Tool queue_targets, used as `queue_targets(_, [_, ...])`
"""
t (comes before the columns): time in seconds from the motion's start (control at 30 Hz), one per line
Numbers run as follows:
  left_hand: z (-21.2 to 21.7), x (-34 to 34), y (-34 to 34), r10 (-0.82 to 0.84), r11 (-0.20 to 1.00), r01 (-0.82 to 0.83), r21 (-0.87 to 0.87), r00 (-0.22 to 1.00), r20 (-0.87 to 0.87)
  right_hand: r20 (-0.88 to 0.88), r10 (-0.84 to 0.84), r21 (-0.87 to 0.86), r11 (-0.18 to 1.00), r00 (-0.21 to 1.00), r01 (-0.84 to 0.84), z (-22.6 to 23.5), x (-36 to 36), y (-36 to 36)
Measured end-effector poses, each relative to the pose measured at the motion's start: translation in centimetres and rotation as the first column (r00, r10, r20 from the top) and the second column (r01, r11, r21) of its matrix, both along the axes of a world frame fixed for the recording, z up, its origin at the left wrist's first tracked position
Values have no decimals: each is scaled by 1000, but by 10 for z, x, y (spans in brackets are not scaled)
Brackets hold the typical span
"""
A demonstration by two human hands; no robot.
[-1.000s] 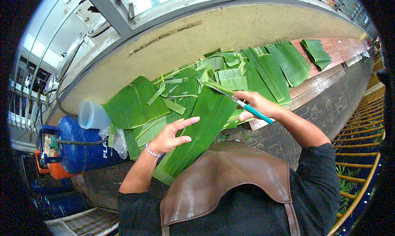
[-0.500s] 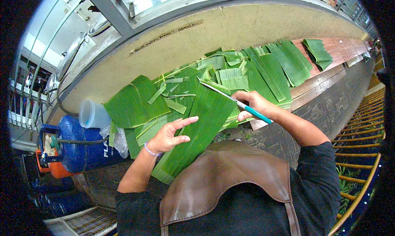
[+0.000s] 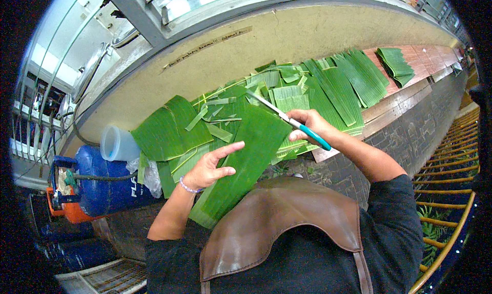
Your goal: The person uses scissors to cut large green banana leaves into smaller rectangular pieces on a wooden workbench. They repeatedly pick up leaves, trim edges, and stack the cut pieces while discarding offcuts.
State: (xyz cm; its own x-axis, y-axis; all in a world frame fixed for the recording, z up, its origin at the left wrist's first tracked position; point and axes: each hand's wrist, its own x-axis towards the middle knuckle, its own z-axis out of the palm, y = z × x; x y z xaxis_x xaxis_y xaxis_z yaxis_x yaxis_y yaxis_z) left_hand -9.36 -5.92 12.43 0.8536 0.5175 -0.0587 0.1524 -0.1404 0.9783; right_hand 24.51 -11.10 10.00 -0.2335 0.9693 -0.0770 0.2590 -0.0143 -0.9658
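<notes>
A long banana leaf piece [image 3: 251,155] slants from close to my apron up to the pile on the ledge. My left hand [image 3: 209,167] is at its left edge, thumb and fingers stretched apart. In my right hand [image 3: 313,126] is a knife with a white and teal handle [image 3: 315,137], its thin blade [image 3: 267,104] lying across the leaf's far end. Whether the edge is in the leaf I cannot tell. Beyond the blade lie cut leaf pieces [image 3: 289,97] and narrow trimmed strips [image 3: 218,131]. A broad leaf piece [image 3: 171,129] spreads out to the left.
Larger leaf sheets [image 3: 359,81] and a folded leaf [image 3: 395,67] lie along the reddish-brown board [image 3: 417,61] against a cream wall [image 3: 307,33]. At left are a translucent tub [image 3: 119,144] and a blue container [image 3: 105,179]. A yellow railing [image 3: 446,207] curves along the right.
My right hand has shifted slightly left and away from me with the knife. The pale strip that showed beside the blade is no longer visible there. My left hand has barely moved.
</notes>
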Motion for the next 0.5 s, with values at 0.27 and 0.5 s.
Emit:
queue_targets(0.27, [14,13,21,563,723,-531,442,824,69,-795,-153,-321,927,587,-194,-19,-33,4])
queue_targets(0.5, [26,41,22,453,121,-578,807,756,473,-894,-79,-180,965,441,-192,9,-71,10])
